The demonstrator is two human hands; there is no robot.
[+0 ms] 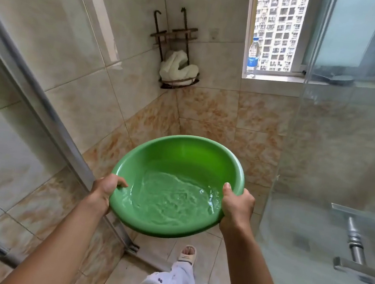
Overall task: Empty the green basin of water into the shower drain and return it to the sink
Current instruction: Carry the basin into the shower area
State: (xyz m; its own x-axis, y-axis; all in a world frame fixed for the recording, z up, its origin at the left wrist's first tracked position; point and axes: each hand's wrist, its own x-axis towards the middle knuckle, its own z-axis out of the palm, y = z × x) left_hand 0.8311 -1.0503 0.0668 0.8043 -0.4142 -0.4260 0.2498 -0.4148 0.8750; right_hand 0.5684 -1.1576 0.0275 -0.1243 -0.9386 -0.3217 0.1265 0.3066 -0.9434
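The round green basin (180, 155) is held in the air in front of me, over the shower threshold. Rippling water (172, 197) lies in its near half, and the basin tips slightly toward me. My left hand (106, 188) grips the near-left rim with the fingers curled over the edge. My right hand (236, 208) grips the near-right rim, thumb inside the bowl. Neither the shower drain nor the sink is in view.
A glass shower panel (336, 161) stands at the right with a metal handle (356, 242). A metal door frame (43, 108) slants down the left. A corner rack with a white towel (179, 69) hangs ahead. A water bottle (253, 55) sits on the window sill. My slippered foot (187, 254) steps over the floor rail.
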